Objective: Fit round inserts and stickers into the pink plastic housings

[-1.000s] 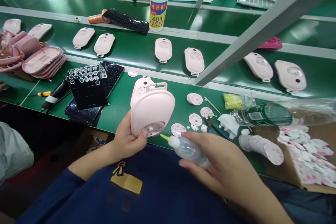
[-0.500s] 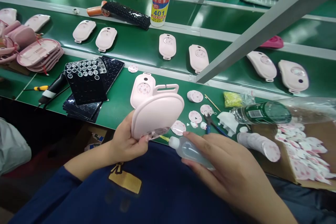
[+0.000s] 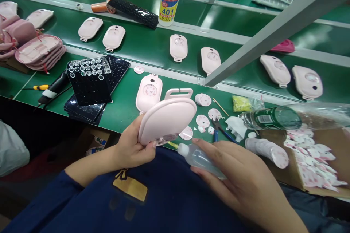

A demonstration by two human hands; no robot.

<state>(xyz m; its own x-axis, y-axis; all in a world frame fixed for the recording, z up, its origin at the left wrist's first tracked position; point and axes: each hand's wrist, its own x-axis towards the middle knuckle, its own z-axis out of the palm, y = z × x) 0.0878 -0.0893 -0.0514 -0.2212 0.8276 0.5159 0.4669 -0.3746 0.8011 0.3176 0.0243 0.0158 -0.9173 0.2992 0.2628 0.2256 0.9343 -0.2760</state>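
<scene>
The left hand (image 3: 131, 149) is pinching the pink case (image 3: 166, 118) by its lower rim, above the table's (image 3: 123, 109) near edge. The case is appearing light, stiff and slippery, so the rim is judged the best hold. At four o'clock, the right hand (image 3: 237, 178) is curling its fingers round a soft bottle (image 3: 201, 160), with the nozzle aiming at ten o'clock.

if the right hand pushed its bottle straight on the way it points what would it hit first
Likely the lower edge of the pink shell in the left hand: the squeeze bottle in the right hand aims its tip there. Depth unclear.
</scene>
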